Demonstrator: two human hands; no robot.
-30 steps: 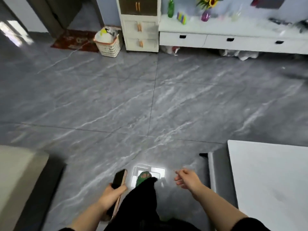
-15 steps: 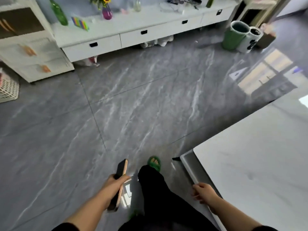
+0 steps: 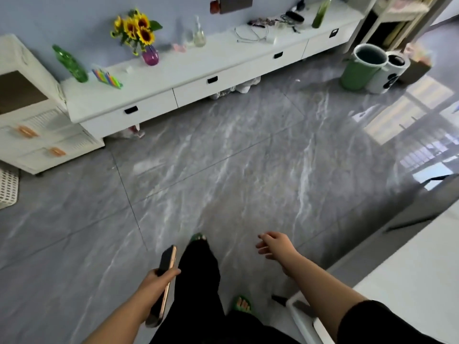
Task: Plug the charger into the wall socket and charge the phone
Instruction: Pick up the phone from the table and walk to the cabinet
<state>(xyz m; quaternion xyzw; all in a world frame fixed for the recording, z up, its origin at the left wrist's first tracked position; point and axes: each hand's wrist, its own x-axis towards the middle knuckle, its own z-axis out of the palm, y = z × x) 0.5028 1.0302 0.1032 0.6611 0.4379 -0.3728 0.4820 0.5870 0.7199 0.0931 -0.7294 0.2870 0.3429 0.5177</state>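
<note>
My left hand (image 3: pixel 159 280) grips a dark phone (image 3: pixel 167 264) with a gold edge, held edge-up low over the grey floor beside my black trouser leg. Its screen faces away to the left. My right hand (image 3: pixel 274 245) hangs free further right, fingers loosely spread and holding nothing. Far ahead on a long white cabinet (image 3: pixel 198 68) lies a coiled white cable (image 3: pixel 252 34) with dark cords and a black object (image 3: pixel 294 16) near it. No wall socket can be made out.
Grey marble floor (image 3: pixel 223 170) stretches ahead. A white table (image 3: pixel 409 281) fills the lower right corner. A white drawer unit (image 3: pixel 32 125) stands at left. Green and white bins (image 3: pixel 365 68) sit at the cabinet's right end. Sunflowers in a purple vase (image 3: pixel 150 55) and a green bottle (image 3: pixel 70 64) stand on the cabinet.
The view has swung right and closer to the long cabinet. My right hand has left the table's edge and now hangs free in front. The phone stays in my left hand.
</note>
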